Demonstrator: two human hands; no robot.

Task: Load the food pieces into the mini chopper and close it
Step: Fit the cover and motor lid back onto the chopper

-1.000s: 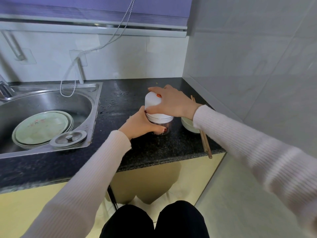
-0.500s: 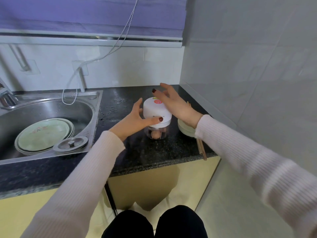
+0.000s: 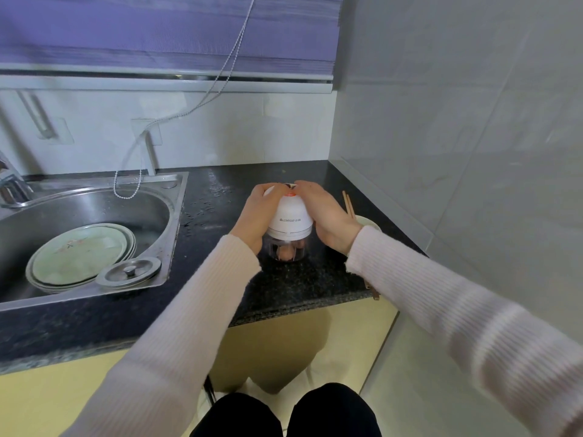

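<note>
The mini chopper (image 3: 288,230) stands upright on the dark speckled tabletop (image 3: 293,288), near the right corner, and its white motor lid (image 3: 290,220) sits square on the clear cup (image 3: 285,251) with pinkish food pieces (image 3: 285,253) showing through the wall. Both hands are on that lid now: half a second back they were opening out around it, fingers loose, and a second back the left was down on the cup while the right capped the top. Now the left hand (image 3: 257,212) and the right hand (image 3: 326,216) each cup a side of the dome, the grip curled and pressing inward, fingertips meeting by the orange button (image 3: 289,193). That reads as a final seating or twist, so the loading looks done and the closing is all but finished; whether the lid has locked, I cannot tell. Just beside the right wrist, a pale bowl (image 3: 369,223) with chopsticks (image 3: 347,201) behind it. Off left, green plates (image 3: 79,257) and a steel strainer lid (image 3: 129,271) in the sink (image 3: 176,197)
</note>
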